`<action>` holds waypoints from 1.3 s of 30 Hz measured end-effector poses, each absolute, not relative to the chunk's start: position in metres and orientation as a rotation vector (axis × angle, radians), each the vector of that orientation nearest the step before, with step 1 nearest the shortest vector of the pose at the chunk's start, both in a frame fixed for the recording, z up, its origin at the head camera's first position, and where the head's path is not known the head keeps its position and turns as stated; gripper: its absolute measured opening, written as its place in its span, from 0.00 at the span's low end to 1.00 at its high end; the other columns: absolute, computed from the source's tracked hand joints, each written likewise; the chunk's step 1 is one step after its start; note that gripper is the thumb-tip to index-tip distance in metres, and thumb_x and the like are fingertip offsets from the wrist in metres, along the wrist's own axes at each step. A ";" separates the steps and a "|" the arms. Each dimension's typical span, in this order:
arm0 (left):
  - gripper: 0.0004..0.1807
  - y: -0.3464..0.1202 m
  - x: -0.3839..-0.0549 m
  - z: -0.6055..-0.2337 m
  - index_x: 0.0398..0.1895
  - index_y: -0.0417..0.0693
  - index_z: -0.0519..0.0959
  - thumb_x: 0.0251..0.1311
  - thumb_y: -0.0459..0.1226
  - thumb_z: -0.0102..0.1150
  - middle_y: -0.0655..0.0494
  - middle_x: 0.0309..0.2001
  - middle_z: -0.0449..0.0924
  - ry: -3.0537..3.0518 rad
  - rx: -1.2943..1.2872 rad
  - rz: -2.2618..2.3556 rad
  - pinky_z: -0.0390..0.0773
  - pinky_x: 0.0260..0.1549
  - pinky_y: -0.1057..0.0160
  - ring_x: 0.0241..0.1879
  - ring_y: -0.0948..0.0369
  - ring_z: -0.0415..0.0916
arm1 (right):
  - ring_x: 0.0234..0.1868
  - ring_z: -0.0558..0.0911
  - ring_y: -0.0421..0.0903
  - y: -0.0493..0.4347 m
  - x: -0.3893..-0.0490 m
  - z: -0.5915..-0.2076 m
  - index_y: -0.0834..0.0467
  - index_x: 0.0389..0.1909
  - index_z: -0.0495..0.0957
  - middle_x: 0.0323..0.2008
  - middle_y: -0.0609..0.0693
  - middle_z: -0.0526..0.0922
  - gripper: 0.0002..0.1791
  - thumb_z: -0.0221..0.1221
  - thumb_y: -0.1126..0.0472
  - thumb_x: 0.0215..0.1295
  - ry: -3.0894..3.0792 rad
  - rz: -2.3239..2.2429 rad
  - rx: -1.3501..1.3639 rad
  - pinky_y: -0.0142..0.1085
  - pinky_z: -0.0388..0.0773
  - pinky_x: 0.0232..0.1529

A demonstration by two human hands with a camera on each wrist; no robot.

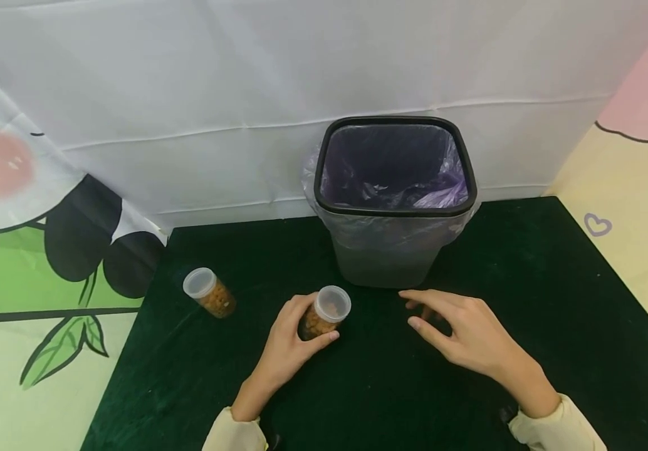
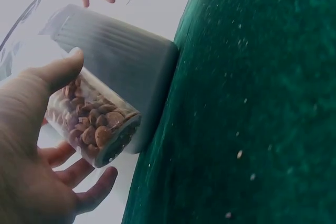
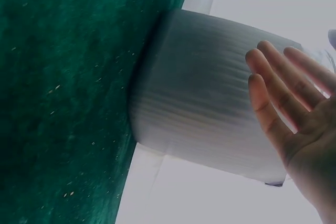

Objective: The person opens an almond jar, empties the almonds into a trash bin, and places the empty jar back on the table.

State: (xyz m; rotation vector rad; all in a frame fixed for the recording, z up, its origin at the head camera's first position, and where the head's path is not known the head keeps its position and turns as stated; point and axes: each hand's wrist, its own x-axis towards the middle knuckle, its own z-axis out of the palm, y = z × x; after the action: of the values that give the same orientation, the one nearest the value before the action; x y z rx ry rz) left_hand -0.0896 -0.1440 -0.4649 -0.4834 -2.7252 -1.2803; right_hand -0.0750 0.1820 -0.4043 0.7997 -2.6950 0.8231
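Between thumb and fingers, my left hand (image 1: 286, 351) grips a small clear jar (image 1: 324, 316) with a translucent white lid (image 1: 333, 304). Brown kibble-like pieces (image 2: 94, 121) fill much of it, and in the left wrist view its base hangs above the green cloth, tilted. My right hand (image 1: 465, 329) is held over the cloth in front of the bin, fingers extended and slightly bent, with nothing in it. The right wrist view shows that hand's palm and spread fingers (image 3: 273, 108) beside the bin. A second lidded jar (image 1: 217, 299) of similar brown pieces leans to the left on the cloth.
A grey bin (image 1: 386, 257) with a black rim and a clear purplish liner (image 1: 442, 191) stands at the back of the dark green cloth (image 1: 358, 401). Behind it hangs a white sheet (image 1: 217, 94). Printed cartoon fabric (image 1: 36, 263) lies to the left, and yellow fabric (image 1: 640, 238) to the right.
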 end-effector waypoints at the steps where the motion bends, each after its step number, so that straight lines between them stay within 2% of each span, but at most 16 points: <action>1: 0.35 -0.142 -0.089 -0.464 0.63 0.79 0.67 0.51 0.60 0.68 0.73 0.56 0.71 -2.727 -0.509 -1.259 0.75 0.55 0.52 0.55 0.68 0.69 | 0.31 0.75 0.26 0.181 -0.076 -0.403 0.37 0.62 0.73 0.38 0.29 0.80 0.22 0.61 0.49 0.68 -2.696 0.820 0.804 0.25 0.72 0.29; 5: 0.36 -0.134 -0.085 -0.462 0.63 0.84 0.66 0.49 0.63 0.68 0.75 0.55 0.69 -2.739 -0.594 -1.207 0.75 0.53 0.56 0.54 0.70 0.66 | 0.27 0.72 0.27 0.175 -0.079 -0.401 0.36 0.63 0.72 0.34 0.29 0.77 0.23 0.61 0.48 0.67 -2.701 0.828 0.824 0.25 0.70 0.26; 10: 0.38 -0.123 -0.080 -0.461 0.64 0.85 0.66 0.47 0.60 0.72 0.76 0.53 0.69 -2.713 -0.704 -1.147 0.75 0.50 0.60 0.52 0.71 0.64 | 0.23 0.69 0.27 0.167 -0.080 -0.400 0.32 0.67 0.66 0.39 0.30 0.78 0.27 0.59 0.44 0.67 -2.738 0.864 0.858 0.24 0.68 0.22; 12: 0.38 -0.120 -0.079 -0.461 0.64 0.85 0.66 0.48 0.61 0.71 0.76 0.53 0.69 -2.706 -0.738 -1.116 0.75 0.49 0.61 0.51 0.72 0.64 | 0.24 0.69 0.26 0.165 -0.080 -0.399 0.32 0.68 0.65 0.44 0.30 0.79 0.29 0.59 0.42 0.67 -2.764 0.876 0.856 0.24 0.69 0.22; 14: 0.38 -0.117 -0.079 -0.460 0.65 0.84 0.65 0.49 0.62 0.69 0.75 0.53 0.69 -2.701 -0.770 -1.088 0.75 0.49 0.62 0.51 0.72 0.63 | 0.25 0.70 0.26 0.163 -0.080 -0.398 0.32 0.68 0.64 0.44 0.30 0.79 0.29 0.58 0.39 0.67 -2.794 0.872 0.845 0.24 0.69 0.23; 17: 0.37 -0.115 -0.078 -0.458 0.66 0.83 0.66 0.50 0.65 0.65 0.73 0.53 0.69 -2.691 -0.813 -1.034 0.75 0.47 0.63 0.50 0.72 0.63 | 0.26 0.70 0.26 0.162 -0.080 -0.397 0.35 0.69 0.65 0.43 0.30 0.79 0.30 0.56 0.37 0.67 -2.829 0.876 0.836 0.24 0.69 0.24; 24: 0.37 -0.107 -0.081 -0.454 0.67 0.81 0.66 0.51 0.67 0.62 0.69 0.52 0.69 -2.662 -0.881 -0.917 0.74 0.44 0.67 0.48 0.71 0.61 | 0.27 0.72 0.30 0.158 -0.078 -0.400 0.32 0.66 0.67 0.31 0.31 0.74 0.27 0.56 0.36 0.66 -2.855 0.937 0.824 0.25 0.70 0.26; 28: 0.37 -0.104 -0.083 -0.452 0.67 0.78 0.67 0.51 0.65 0.64 0.67 0.52 0.70 -2.631 -0.913 -0.910 0.74 0.43 0.67 0.48 0.70 0.62 | 0.27 0.71 0.29 0.155 -0.077 -0.402 0.31 0.64 0.69 0.30 0.31 0.73 0.25 0.56 0.35 0.66 -2.850 0.969 0.819 0.25 0.70 0.25; 35: 0.37 -0.103 -0.089 -0.450 0.67 0.78 0.67 0.52 0.64 0.65 0.65 0.50 0.69 -2.616 -0.927 -0.875 0.73 0.43 0.66 0.47 0.69 0.61 | 0.28 0.71 0.30 0.153 -0.079 -0.405 0.38 0.63 0.71 0.32 0.35 0.75 0.26 0.57 0.38 0.66 -2.841 1.018 0.843 0.26 0.70 0.26; 39: 0.37 -0.101 -0.090 -0.450 0.68 0.76 0.67 0.52 0.63 0.65 0.64 0.50 0.69 -2.594 -0.944 -0.861 0.73 0.42 0.67 0.46 0.69 0.61 | 0.27 0.71 0.30 0.152 -0.079 -0.408 0.38 0.62 0.72 0.32 0.35 0.75 0.25 0.58 0.38 0.65 -2.836 1.045 0.834 0.26 0.71 0.26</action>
State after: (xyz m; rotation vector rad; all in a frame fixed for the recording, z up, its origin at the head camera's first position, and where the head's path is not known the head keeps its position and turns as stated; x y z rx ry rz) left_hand -0.0899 -0.1009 -0.4503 -0.9445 -2.5938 -0.8611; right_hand -0.0794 0.1518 -0.4076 0.8341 -2.8359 1.0453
